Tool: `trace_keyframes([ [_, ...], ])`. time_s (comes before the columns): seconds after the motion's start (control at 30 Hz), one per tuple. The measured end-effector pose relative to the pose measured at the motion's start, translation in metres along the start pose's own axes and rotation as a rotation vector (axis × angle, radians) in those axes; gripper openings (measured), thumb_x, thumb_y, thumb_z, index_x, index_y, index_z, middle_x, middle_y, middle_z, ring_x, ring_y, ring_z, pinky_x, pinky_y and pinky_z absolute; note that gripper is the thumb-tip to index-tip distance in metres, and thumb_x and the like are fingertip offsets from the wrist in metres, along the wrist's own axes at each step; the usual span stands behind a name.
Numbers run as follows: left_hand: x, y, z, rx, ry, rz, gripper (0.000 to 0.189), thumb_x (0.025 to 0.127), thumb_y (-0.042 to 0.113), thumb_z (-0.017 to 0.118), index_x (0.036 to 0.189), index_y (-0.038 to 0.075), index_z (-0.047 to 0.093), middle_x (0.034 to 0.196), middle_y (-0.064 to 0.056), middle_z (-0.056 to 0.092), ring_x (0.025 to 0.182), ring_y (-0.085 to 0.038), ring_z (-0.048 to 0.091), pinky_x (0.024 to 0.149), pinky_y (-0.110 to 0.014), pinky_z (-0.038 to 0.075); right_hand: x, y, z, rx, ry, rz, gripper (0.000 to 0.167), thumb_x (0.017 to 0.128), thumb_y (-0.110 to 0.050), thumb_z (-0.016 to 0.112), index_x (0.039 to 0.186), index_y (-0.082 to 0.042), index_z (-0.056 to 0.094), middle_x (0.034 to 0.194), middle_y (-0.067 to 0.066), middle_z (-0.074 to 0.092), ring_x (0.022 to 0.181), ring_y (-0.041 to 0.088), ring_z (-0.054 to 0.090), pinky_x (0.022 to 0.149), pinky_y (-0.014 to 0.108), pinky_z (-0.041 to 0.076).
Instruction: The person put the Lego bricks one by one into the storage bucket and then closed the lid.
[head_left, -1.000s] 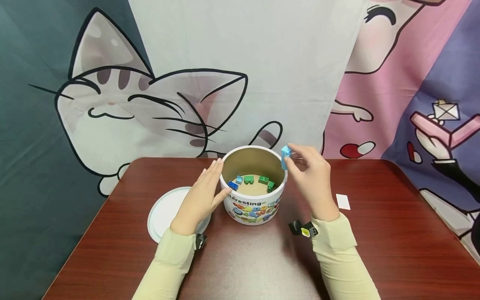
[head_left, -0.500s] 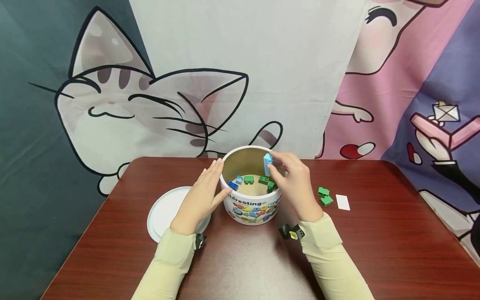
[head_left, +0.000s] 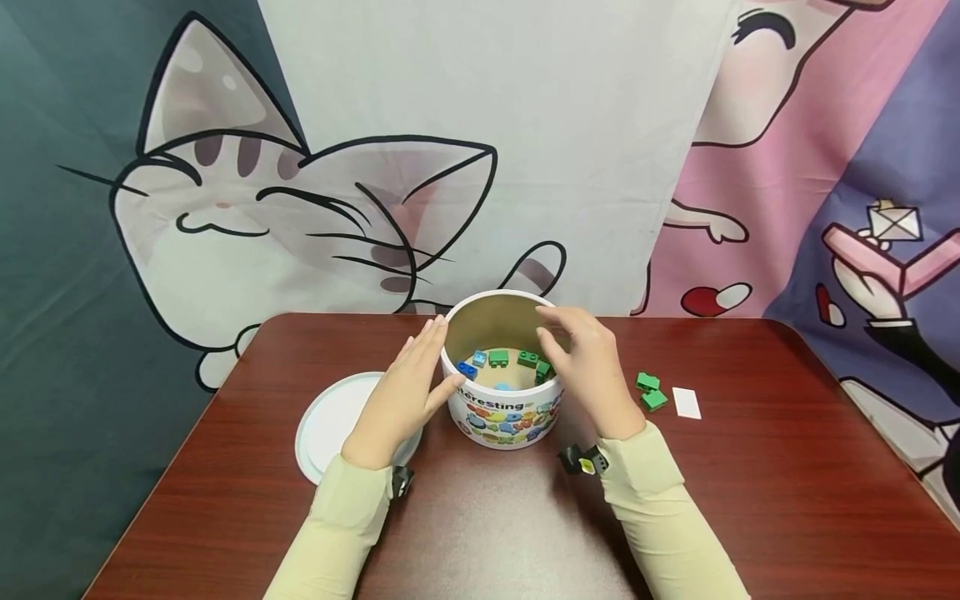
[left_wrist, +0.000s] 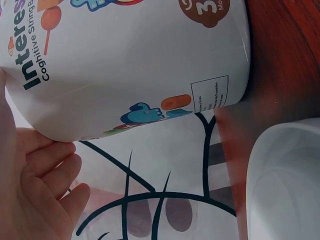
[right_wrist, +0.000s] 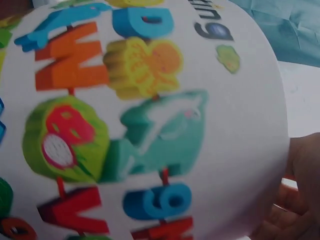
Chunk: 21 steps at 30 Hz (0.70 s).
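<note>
A round white tub [head_left: 504, 429] with colourful printed pictures stands between both hands. My left hand [head_left: 393, 404] lies with nearly straight fingers against its left side, the thumb at the front rim; the left wrist view shows the fingertips touching the tub wall [left_wrist: 130, 65]. My right hand [head_left: 596, 375] hovers over the right rim, thumb and fingers parted and holding nothing. Inside the tub are green bricks [head_left: 498, 357], a dark blue brick [head_left: 467, 370] and a small light blue brick [head_left: 479, 357]. Another light blue brick [head_left: 503, 387] shows partly behind the front rim.
Two green bricks [head_left: 651, 392] lie on the table [head_left: 787, 467] right of the tub, beside a small white card [head_left: 686, 403]. A white round lid [head_left: 330, 425] lies left of the tub, partly under the left forearm. A printed cloth [head_left: 600, 125] hangs behind.
My right hand has moved left from beside the tub to over its opening and let go of the light blue brick, which is now inside. My left hand has stayed in place.
</note>
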<state>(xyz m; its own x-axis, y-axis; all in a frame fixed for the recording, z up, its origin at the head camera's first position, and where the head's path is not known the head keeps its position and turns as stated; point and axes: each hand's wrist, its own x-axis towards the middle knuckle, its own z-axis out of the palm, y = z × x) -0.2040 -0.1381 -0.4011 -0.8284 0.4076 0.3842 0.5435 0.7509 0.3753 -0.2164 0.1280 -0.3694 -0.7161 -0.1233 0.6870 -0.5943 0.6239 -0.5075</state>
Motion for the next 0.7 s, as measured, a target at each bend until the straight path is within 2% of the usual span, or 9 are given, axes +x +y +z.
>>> trace_keyframes([
  [0.17, 0.001, 0.0, 0.001, 0.002, 0.007, 0.009, 0.079, 0.104, 0.049, 0.053, 0.16, 0.001, 0.025, 0.165, -0.014, 0.027, 0.152, -0.03, 0.025, 0.124, -0.049, 0.022, 0.003, 0.006, -0.009, -0.024, 0.028, -0.022, 0.021, 0.088, 0.004, 0.072, 0.109, 0.001, 0.075, 0.103, 0.014, 0.072, 0.089, 0.028, 0.068, 0.074, 0.041, 0.056],
  [0.33, 0.001, 0.0, 0.001, 0.0, 0.01, 0.013, 0.079, 0.103, 0.047, 0.055, 0.16, 0.001, 0.025, 0.165, -0.013, 0.027, 0.153, -0.029, 0.024, 0.122, -0.052, 0.024, 0.004, 0.018, -0.02, -0.044, 0.004, 0.021, 0.015, 0.089, 0.002, 0.069, 0.103, 0.0, 0.075, 0.098, 0.013, 0.071, 0.087, 0.027, 0.066, 0.075, 0.041, 0.057],
  [0.5, 0.001, 0.0, 0.0, -0.009, -0.005, -0.005, 0.079, 0.103, 0.046, 0.055, 0.16, 0.002, 0.023, 0.166, -0.012, 0.025, 0.154, -0.026, 0.021, 0.124, -0.049, 0.021, 0.006, 0.034, -0.035, -0.073, -0.149, 0.114, 0.013, 0.091, -0.001, 0.066, 0.101, -0.001, 0.075, 0.096, 0.013, 0.07, 0.087, 0.027, 0.064, 0.078, 0.044, 0.056],
  [0.7, 0.0, 0.0, -0.001, -0.01, -0.013, -0.013, 0.079, 0.104, 0.048, 0.053, 0.16, 0.002, 0.023, 0.166, -0.012, 0.025, 0.154, -0.025, 0.02, 0.125, -0.046, 0.018, 0.004, 0.059, -0.05, -0.115, -0.337, 0.231, 0.016, 0.093, -0.003, 0.066, 0.106, 0.003, 0.072, 0.099, 0.018, 0.07, 0.088, 0.032, 0.065, 0.08, 0.049, 0.054],
])
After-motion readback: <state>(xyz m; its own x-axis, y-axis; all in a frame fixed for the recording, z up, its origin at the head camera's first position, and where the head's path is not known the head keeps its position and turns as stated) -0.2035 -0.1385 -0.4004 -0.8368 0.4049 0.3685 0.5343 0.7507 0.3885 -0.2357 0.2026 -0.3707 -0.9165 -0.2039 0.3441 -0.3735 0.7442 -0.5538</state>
